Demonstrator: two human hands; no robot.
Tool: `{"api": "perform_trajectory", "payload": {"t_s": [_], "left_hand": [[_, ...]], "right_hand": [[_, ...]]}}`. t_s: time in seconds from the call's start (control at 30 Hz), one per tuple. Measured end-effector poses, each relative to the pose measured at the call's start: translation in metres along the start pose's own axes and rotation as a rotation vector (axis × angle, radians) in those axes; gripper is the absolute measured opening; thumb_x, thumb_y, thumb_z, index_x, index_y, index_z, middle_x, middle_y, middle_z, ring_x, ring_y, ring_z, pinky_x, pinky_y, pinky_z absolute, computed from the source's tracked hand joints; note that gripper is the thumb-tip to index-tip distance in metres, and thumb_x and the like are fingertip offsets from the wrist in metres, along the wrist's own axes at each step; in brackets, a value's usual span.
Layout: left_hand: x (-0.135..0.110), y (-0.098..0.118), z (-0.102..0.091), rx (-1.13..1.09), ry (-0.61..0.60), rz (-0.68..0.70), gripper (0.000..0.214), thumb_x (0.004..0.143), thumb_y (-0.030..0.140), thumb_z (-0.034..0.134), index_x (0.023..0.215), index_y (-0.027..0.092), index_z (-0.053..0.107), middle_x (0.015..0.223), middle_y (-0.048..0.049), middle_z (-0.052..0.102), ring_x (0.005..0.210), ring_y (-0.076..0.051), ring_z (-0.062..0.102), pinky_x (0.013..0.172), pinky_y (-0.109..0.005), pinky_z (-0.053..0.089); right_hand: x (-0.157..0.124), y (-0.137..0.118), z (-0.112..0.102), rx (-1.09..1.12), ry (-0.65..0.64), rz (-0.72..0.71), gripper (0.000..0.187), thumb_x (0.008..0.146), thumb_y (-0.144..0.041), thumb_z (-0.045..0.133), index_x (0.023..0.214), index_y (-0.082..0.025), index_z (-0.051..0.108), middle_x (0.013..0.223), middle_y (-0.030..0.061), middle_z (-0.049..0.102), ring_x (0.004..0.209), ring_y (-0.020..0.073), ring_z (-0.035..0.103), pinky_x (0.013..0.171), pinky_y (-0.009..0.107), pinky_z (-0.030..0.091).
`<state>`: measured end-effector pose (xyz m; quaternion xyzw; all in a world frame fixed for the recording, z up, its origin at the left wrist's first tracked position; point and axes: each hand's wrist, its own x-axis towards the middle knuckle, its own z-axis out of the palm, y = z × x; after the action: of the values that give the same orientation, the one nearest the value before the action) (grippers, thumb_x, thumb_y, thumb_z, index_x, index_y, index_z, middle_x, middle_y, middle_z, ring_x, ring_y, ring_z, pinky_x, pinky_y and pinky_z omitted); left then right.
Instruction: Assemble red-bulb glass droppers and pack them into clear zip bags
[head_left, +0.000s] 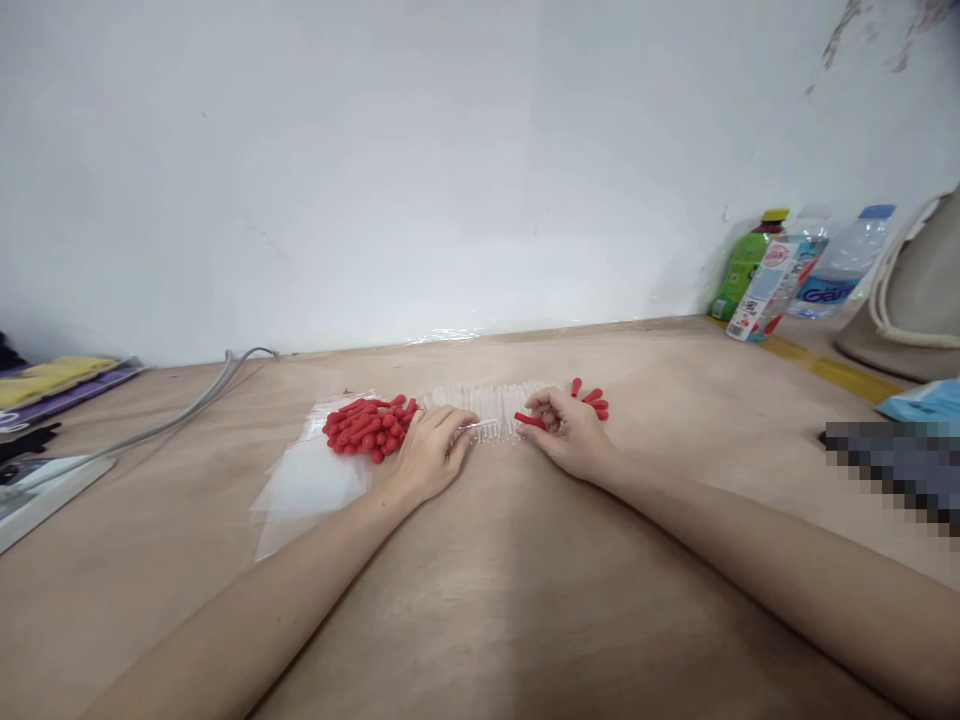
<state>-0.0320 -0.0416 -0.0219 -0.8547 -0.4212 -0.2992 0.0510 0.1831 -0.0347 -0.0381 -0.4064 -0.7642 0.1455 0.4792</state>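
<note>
In our left hand [431,447] we pinch a slim clear tube [486,425] between thumb and fingers, its free end pointing toward our right hand [576,436]. In that right hand we grip a small red bulb [529,420] at the fingertips, its narrow end aimed at the tube; the two pieces are near each other but apart. Just beyond and beneath our fingers we have a row of clear tubes [489,402] lying side by side on the wooden table [450,600]. Beside our left hand we see a heap of red bulbs [367,428], resting on clear plastic bags [315,485], and just past our right hand lie a few more red pieces [596,403], fanned out. Farther right, near the wall [450,180], we see a green bottle [739,272] with a yellow cap and a blue-capped bottle [844,265].
</note>
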Motion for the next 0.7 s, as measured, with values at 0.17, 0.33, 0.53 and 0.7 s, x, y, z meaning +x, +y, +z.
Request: {"api": "perform_trajectory", "payload": {"t_s": [0.17,0.33,0.53,0.7], "left_hand": [[0.0,-0.0016,0.0009,-0.016,-0.002,0.021,0.013,0.086,0.022,0.044,0.092,0.019,0.055,0.089,-0.0027,0.062,0.083,-0.017,0.055,0.075,-0.032,0.035],[0.0003,-0.003,0.0023,-0.029,-0.017,0.053,0.016,0.087,0.022,0.042,0.095,0.02,0.056,0.09,-0.0034,0.063,0.086,-0.018,0.055,0.076,-0.033,0.036],[0.0009,-0.0034,0.0038,-0.025,-0.027,0.078,0.018,0.087,0.025,0.044,0.095,0.02,0.059,0.088,-0.0029,0.064,0.082,-0.018,0.055,0.075,-0.033,0.036],[0.0012,-0.0032,0.0033,-0.033,-0.033,0.106,0.018,0.086,0.024,0.045,0.096,0.02,0.06,0.089,-0.0024,0.065,0.082,-0.017,0.054,0.076,-0.033,0.037]], "right_hand": [[0.001,-0.0008,-0.0006,-0.094,-0.086,-0.154,0.017,0.081,-0.025,0.049,0.094,-0.019,0.06,0.076,0.0029,0.059,0.069,0.0133,0.054,0.065,0.028,0.042],[0.0009,-0.002,0.0,-0.255,-0.147,-0.18,0.019,0.082,-0.027,0.049,0.095,-0.022,0.063,0.083,0.0041,0.062,0.08,0.0164,0.055,0.073,0.032,0.035],[0.0008,-0.0053,0.0003,-0.284,-0.216,-0.201,0.021,0.084,-0.029,0.048,0.098,-0.023,0.062,0.085,0.0028,0.063,0.077,0.0155,0.057,0.074,0.033,0.031],[0.0014,-0.005,0.0001,-0.263,-0.214,-0.2,0.022,0.084,-0.028,0.047,0.101,-0.023,0.061,0.086,0.0032,0.063,0.076,0.0151,0.057,0.075,0.033,0.033]]}}
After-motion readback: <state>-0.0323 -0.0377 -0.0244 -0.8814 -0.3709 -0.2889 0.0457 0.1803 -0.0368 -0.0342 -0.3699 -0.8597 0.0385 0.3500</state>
